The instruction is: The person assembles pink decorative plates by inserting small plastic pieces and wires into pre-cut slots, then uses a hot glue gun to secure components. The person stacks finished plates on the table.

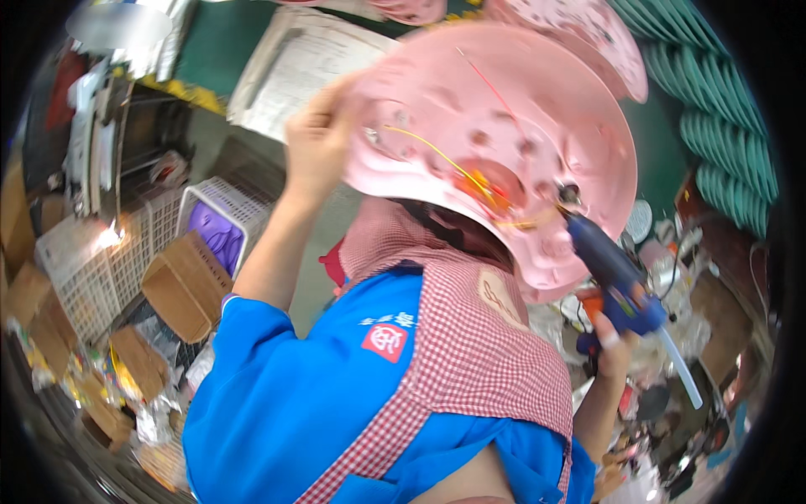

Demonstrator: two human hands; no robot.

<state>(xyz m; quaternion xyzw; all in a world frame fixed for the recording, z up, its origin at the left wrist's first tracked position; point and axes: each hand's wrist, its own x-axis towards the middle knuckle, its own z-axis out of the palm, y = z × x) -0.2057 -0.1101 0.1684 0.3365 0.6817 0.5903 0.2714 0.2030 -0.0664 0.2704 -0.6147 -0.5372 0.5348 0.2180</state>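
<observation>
Green bench (206,59): set along the far side.
White crate (92,265): stood at left, near an open cardboard box (189,290).
Paper sheets (306,71): laid far left of centre, on the bench edge.
Left hand (319,126): closed on the shell's left rim; fingertips blurred.
Pink shell (504,143): held tilted at centre, hollow side shown.
Yellow wire (432,147): strung inside the shell, left of a red wire (487,80).
Glue gun (609,260): nozzle pointed at the shell's right part; pale stick (682,370) seated behind.
Right hand (617,340): wrapped around the gun's handle.
Teal parts (722,126): stacked far right.
</observation>
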